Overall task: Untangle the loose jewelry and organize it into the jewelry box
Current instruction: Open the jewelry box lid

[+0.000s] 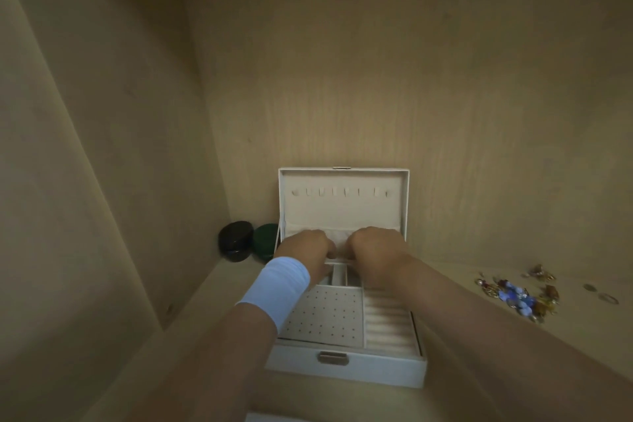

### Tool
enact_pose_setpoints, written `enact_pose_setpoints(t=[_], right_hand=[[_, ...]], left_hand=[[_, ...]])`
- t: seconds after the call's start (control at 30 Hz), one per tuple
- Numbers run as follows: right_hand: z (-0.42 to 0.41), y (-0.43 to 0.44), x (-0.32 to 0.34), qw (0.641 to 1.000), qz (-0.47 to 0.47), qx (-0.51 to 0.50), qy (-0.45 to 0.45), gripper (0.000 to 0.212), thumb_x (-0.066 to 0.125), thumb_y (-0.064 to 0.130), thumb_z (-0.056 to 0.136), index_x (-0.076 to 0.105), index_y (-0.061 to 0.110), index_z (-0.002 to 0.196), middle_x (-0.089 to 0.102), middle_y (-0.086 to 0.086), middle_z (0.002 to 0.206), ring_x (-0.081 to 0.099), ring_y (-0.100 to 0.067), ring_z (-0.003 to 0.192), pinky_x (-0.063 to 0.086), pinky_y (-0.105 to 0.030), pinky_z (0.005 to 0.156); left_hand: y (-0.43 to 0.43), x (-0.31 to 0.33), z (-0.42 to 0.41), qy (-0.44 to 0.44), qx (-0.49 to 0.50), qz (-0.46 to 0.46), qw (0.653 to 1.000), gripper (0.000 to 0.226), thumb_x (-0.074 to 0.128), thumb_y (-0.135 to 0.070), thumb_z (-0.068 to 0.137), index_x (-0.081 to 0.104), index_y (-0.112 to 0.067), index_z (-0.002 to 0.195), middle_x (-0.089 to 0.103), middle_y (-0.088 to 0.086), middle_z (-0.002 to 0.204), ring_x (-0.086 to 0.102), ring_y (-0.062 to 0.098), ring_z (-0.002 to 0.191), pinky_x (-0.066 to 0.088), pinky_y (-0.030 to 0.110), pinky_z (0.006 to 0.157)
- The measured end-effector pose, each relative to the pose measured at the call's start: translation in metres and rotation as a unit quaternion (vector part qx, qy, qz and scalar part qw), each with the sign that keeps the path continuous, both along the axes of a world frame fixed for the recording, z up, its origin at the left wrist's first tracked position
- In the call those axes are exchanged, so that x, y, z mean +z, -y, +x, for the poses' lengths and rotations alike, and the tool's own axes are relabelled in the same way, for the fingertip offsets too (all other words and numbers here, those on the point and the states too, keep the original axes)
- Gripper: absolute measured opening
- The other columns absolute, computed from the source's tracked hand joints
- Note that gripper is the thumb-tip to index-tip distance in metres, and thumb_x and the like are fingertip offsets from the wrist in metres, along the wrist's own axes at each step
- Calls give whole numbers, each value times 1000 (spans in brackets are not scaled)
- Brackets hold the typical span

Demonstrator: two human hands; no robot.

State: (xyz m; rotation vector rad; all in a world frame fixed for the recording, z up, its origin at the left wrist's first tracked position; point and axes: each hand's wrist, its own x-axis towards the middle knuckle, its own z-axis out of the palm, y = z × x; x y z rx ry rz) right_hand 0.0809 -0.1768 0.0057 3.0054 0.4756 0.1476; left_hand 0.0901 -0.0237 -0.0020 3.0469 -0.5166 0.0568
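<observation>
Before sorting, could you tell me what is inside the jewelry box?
A dotted panel and ridged rolls, both bare; left hand and right hand cover most rear compartments.

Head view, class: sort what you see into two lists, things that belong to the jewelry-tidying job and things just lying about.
Belongs to the job: open jewelry box; tangled jewelry pile; loose rings; left hand and right hand, both at the back of the box.

Just lying about: black round case; green round case, both left of the box.
</observation>
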Motion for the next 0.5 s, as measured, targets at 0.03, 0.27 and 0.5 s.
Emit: enact_pose_setpoints(t=[0.03, 0.27, 0.5], right_hand=[[1, -2, 0, 1000, -4, -4, 6, 14, 61, 12, 85, 69, 15, 97, 67, -5, 100, 65, -25, 91, 41, -29, 70], [-1, -5, -3, 999, -43, 9, 32, 18, 56, 5, 87, 67, 12, 99, 69, -7, 105, 67, -28, 98, 39, -30, 70], [-7, 3, 3, 998, 41, 13, 41, 23, 54, 0, 82, 66, 14, 95, 67, -7, 93, 60, -26, 80, 38, -29, 65]], left_hand=[[1, 0, 2, 7, -4, 4, 1000, 33, 62, -23, 89, 65, -26, 122, 62, 2, 121, 61, 25, 105, 51, 34, 89], [7, 1, 15, -9, 18, 45, 999, 29, 59, -29, 93, 68, -18, 119, 67, 7, 115, 64, 27, 101, 52, 34, 88], [-1, 13, -2, 53, 2, -33, 998, 22, 52, -24, 97, 70, -18, 109, 69, 6, 102, 63, 24, 89, 50, 30, 78]])
